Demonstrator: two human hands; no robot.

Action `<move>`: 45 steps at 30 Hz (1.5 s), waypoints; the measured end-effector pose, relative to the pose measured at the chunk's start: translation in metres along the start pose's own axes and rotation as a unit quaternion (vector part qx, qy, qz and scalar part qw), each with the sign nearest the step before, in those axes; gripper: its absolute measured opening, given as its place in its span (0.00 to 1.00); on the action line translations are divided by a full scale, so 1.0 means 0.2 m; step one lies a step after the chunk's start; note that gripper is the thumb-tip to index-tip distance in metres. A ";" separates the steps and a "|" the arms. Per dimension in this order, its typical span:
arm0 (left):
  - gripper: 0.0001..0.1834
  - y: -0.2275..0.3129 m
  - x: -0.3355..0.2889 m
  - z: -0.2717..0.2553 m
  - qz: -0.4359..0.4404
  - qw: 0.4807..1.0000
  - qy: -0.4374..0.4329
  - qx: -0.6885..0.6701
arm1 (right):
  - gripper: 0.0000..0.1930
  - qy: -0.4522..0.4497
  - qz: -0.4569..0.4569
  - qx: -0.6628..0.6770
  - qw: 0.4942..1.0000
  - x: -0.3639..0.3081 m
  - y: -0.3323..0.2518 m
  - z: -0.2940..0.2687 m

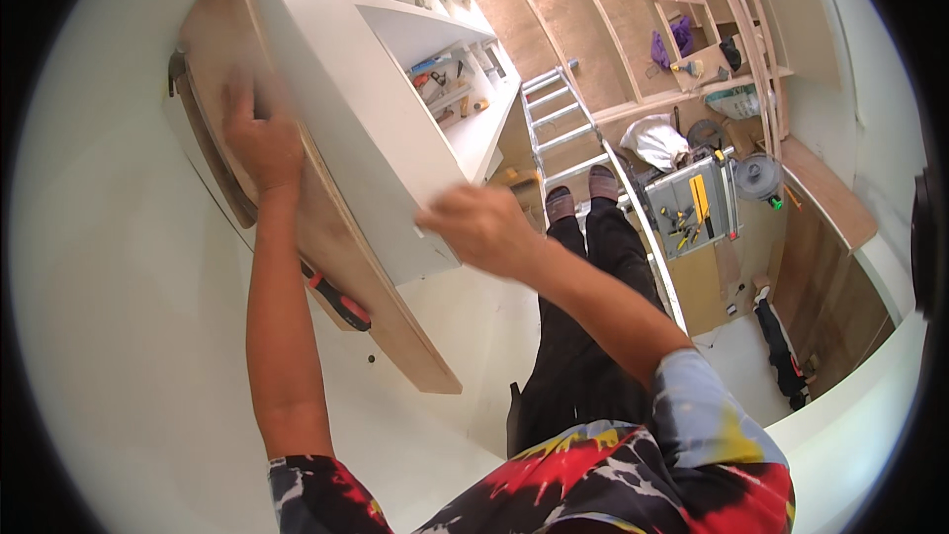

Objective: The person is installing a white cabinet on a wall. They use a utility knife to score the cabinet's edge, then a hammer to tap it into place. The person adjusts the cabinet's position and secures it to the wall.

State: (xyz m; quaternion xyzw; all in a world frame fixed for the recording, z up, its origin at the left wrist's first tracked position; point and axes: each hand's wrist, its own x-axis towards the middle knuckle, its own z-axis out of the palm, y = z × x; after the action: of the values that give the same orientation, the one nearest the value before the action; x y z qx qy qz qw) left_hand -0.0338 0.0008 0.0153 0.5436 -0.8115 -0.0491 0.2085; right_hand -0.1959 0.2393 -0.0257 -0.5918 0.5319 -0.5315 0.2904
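Note:
A long curved wooden board with a pale edge runs along the white cabinet on the left. My left hand rests on its upper part, fingers stretched forward and apart from the thumb, their tips blurred. A dark spot shows between thumb and fingers; I cannot tell what it is. My right hand is closed and blurred in front of the cabinet's side, with a small pale bit at its fingertips. Below my left forearm, a tool with a red and black handle lies against the board's lower edge.
Beneath my feet stands an aluminium ladder. Open white shelves hold small tools. Far below are a work table with hand tools, a white sack, a round grey lid and wooden framing.

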 end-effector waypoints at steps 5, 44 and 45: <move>0.26 0.00 -0.01 -0.01 -0.007 1.000 -0.004 -0.009 | 0.07 0.057 -0.050 -0.100 0.992 1.04 0.43 0.22; 0.31 -0.03 -0.05 0.02 -0.024 0.998 -0.001 0.065 | 0.10 0.039 -0.067 -0.154 0.985 1.19 0.45 0.22; 0.31 -0.04 -0.05 0.03 -0.018 0.998 0.011 0.061 | 0.10 0.024 -0.065 -0.166 0.984 1.39 0.54 0.24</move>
State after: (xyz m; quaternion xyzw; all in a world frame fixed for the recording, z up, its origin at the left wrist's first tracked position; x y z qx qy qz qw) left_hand -0.0265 0.0067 0.0046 0.5701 -0.8010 0.0024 0.1828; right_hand -0.2215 -0.0611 -0.0469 -0.6520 0.5801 -0.4678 0.1400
